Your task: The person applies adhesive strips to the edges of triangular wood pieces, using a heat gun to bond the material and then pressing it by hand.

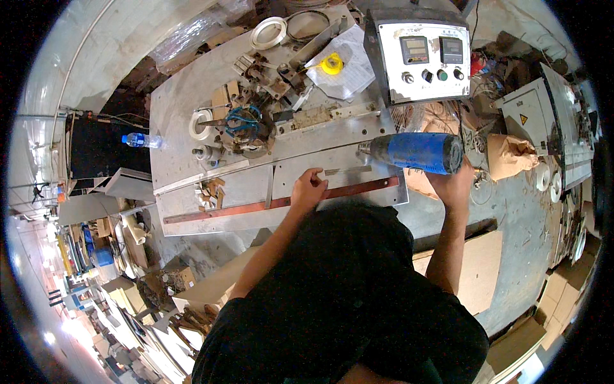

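In my right hand [450,182] is a blue heat gun [416,152] with a dark rear end. It lies level above the right end of the metal table [294,161], its metal nozzle to the left. My left hand [309,188] is over the table's near part, fingers loosely curled, a gap between thumb and forefinger and nothing visible between them. Just right of its fingertips lies a thin grey metal strip [348,170]. A long reddish-brown bar [249,210] runs along the near edge, passing by my left hand. Another narrow strip [269,187] lies crosswise farther left.
At the back right stands a control box [420,61] with displays and knobs. Blue-handled scissors [243,119], metal parts, white rings [268,32], a yellow tape roll [332,63] on papers and small wooden pieces [212,194] lie about. A bottle [141,140] sits at the left edge.
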Demonstrator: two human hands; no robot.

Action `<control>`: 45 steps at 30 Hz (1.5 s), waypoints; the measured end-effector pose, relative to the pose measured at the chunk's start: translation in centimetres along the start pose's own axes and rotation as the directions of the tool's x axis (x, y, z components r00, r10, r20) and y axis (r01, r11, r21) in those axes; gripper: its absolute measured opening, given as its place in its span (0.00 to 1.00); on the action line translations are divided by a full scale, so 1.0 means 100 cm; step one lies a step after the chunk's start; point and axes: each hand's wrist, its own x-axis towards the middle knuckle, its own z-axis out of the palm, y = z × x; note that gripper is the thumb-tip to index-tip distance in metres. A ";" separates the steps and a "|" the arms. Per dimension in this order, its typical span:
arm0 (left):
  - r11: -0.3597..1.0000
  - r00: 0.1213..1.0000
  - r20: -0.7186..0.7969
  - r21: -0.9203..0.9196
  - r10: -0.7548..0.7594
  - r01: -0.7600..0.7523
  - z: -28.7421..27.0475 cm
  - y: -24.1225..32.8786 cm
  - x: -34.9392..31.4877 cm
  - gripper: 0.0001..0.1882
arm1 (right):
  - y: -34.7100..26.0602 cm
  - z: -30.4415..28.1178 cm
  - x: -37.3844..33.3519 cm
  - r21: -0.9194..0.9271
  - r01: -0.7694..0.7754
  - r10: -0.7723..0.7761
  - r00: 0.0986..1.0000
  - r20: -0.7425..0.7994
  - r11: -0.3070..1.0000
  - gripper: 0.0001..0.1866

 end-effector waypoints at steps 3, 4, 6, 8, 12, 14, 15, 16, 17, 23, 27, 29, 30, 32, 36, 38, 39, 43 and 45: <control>0.998 0.999 0.007 0.038 -0.046 0.046 -0.002 0.002 -0.004 0.23 | 0.002 -0.001 -0.001 -0.073 0.029 -0.028 1.000 0.010 0.997 0.21; 0.998 0.999 0.006 0.053 -0.043 0.043 -0.002 0.002 -0.004 0.23 | 0.002 -0.001 -0.002 -0.068 0.023 -0.023 1.000 0.010 0.997 0.21; 0.996 0.999 0.004 0.082 -0.038 0.037 -0.001 0.002 -0.004 0.23 | 0.001 -0.001 -0.002 -0.058 0.012 -0.012 1.000 0.010 0.998 0.21; 0.995 1.000 0.000 0.092 -0.030 0.030 -0.001 0.001 -0.004 0.23 | 0.002 -0.001 -0.004 -0.074 0.002 0.000 1.000 0.027 0.997 0.21; 0.994 0.999 -0.010 0.105 -0.032 0.033 -0.001 0.002 -0.005 0.23 | -0.007 -0.003 -0.003 -0.057 -0.012 0.014 0.999 0.039 0.998 0.22; 0.995 1.000 -0.014 0.099 -0.012 0.014 -0.002 0.001 -0.005 0.22 | -0.009 -0.002 -0.003 -0.040 -0.015 0.017 0.998 0.054 0.999 0.21; 0.996 1.000 -0.014 0.094 -0.004 0.005 -0.001 0.001 -0.005 0.22 | -0.009 -0.002 -0.003 -0.034 -0.016 0.019 0.998 0.064 0.999 0.21; 0.995 1.000 -0.017 0.105 -0.001 0.003 -0.001 0.002 -0.005 0.21 | -0.007 0.000 -0.005 -0.034 0.000 0.003 0.998 0.067 0.999 0.21; 0.993 1.000 -0.021 0.115 0.002 0.000 -0.001 0.002 -0.005 0.21 | -0.004 0.005 -0.007 -0.033 0.016 -0.014 0.997 0.071 0.999 0.21; 0.991 0.999 -0.037 0.135 -0.013 0.018 0.001 0.006 -0.008 0.20 | -0.027 0.006 -0.010 0.003 0.078 -0.077 0.988 0.136 0.997 0.21; 0.992 0.998 -0.048 0.123 0.030 -0.023 0.000 0.006 -0.012 0.21 | -0.027 0.010 -0.017 -0.041 0.104 -0.098 0.985 0.142 0.994 0.21; 0.989 0.994 -0.109 0.144 -0.031 0.046 -0.001 0.010 -0.016 0.23 | -0.027 0.011 -0.018 -0.063 0.121 -0.112 0.986 0.126 0.991 0.21; 0.985 0.989 -0.136 0.150 -0.064 0.084 -0.001 0.012 -0.020 0.23 | -0.027 0.010 -0.019 -0.075 0.128 -0.119 0.985 0.123 0.989 0.21; 0.952 0.954 -0.251 0.295 0.163 -0.085 -0.001 -0.014 -0.024 0.26 | -0.031 0.009 -0.019 -0.063 0.122 -0.114 0.986 0.124 0.990 0.21; 0.832 0.842 -0.363 0.529 0.399 -0.167 -0.011 -0.037 -0.038 0.31 | -0.034 0.010 -0.023 -0.085 0.079 -0.069 0.991 0.118 0.993 0.22; 0.808 0.839 -0.331 0.556 0.432 -0.196 -0.018 -0.049 -0.043 0.35 | -0.038 0.007 -0.023 -0.113 0.081 -0.069 0.992 0.110 0.990 0.21; 0.797 0.832 -0.332 0.570 0.445 -0.199 -0.019 -0.056 -0.046 0.36 | -0.040 0.007 -0.023 -0.123 0.085 -0.072 0.992 0.105 0.989 0.21; 0.801 0.806 -0.391 0.576 0.444 -0.161 -0.021 -0.073 -0.050 0.37 | -0.037 0.010 -0.022 -0.139 0.109 -0.090 0.987 0.135 0.984 0.20; 0.783 0.738 -0.430 0.585 0.520 -0.211 -0.021 -0.072 -0.046 0.36 | -0.037 0.009 -0.020 -0.152 0.120 -0.098 0.984 0.148 0.981 0.20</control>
